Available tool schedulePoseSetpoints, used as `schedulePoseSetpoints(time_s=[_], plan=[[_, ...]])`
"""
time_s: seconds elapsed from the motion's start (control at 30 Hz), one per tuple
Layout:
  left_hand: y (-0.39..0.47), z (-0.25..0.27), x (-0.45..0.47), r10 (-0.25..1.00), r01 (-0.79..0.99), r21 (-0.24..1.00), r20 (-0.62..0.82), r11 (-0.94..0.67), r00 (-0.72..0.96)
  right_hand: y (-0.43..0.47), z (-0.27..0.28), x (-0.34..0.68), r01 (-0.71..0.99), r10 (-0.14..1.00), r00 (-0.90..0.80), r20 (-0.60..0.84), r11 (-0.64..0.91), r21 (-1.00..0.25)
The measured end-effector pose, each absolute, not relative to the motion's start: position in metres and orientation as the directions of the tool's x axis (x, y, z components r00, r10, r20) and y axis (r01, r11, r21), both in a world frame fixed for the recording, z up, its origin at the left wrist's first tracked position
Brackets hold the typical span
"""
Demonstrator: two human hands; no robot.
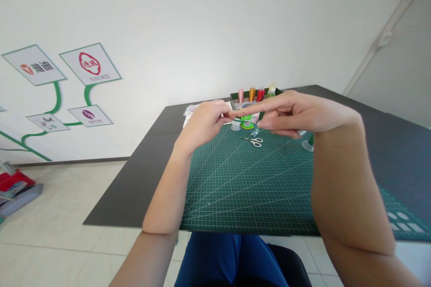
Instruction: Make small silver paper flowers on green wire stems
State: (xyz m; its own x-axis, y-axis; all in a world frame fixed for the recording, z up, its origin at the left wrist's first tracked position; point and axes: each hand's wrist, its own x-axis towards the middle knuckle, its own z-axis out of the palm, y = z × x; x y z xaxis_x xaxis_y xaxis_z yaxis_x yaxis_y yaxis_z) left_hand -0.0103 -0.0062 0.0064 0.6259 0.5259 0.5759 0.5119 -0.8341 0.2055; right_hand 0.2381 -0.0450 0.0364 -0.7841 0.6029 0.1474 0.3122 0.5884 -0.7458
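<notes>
Above the cutting mat (pixel 249 179), both my hands meet in front of me. My left hand (pixel 210 119) is closed in a pinch on a thin green strand (pixel 238 120), which runs from its fingertips toward the right. The index finger of my right hand (pixel 296 114) stretches out to the left fingertips; its thumb is held apart below, and the other fingers are partly bent. Close to the right thumb tip is a small pale-blue piece (pixel 255 131); whether the thumb touches it I cannot tell. Small scissors (pixel 254 141) with white handles lie on the mat beneath.
A dark green box (pixel 232 97) at the back holds pink, gold and red spools (pixel 252 94). Before it stand a bright green-labelled roll (pixel 247 121) and a small clear container (pixel 235 125). A green spool (pixel 308 142) is partly behind my right wrist. The black table (pixel 134 188) meets the wall.
</notes>
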Motion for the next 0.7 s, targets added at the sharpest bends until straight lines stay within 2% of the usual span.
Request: schedulePoseSetpoints(time_s=[0.17,0.37,0.57,0.7], plan=[[-0.008,0.006,-0.010,0.511,0.456,0.247,0.551,-0.855,0.660,-0.041,0.031,0.246,0.299,0.698,-0.680,0.223,0.542,-0.785],[-0.015,0.011,-0.009,0.514,0.432,0.282,0.524,-0.857,0.679,-0.032,0.027,0.252,0.257,0.722,-0.626,0.296,0.549,-0.795],[-0.020,0.015,-0.008,0.494,0.418,0.270,0.555,-0.868,0.669,-0.022,0.024,0.251,0.242,0.736,-0.614,0.286,0.520,-0.819],[-0.023,0.018,-0.007,0.503,0.402,0.304,0.579,-0.864,0.642,-0.015,0.018,0.252,0.245,0.770,-0.572,0.282,0.489,-0.837]])
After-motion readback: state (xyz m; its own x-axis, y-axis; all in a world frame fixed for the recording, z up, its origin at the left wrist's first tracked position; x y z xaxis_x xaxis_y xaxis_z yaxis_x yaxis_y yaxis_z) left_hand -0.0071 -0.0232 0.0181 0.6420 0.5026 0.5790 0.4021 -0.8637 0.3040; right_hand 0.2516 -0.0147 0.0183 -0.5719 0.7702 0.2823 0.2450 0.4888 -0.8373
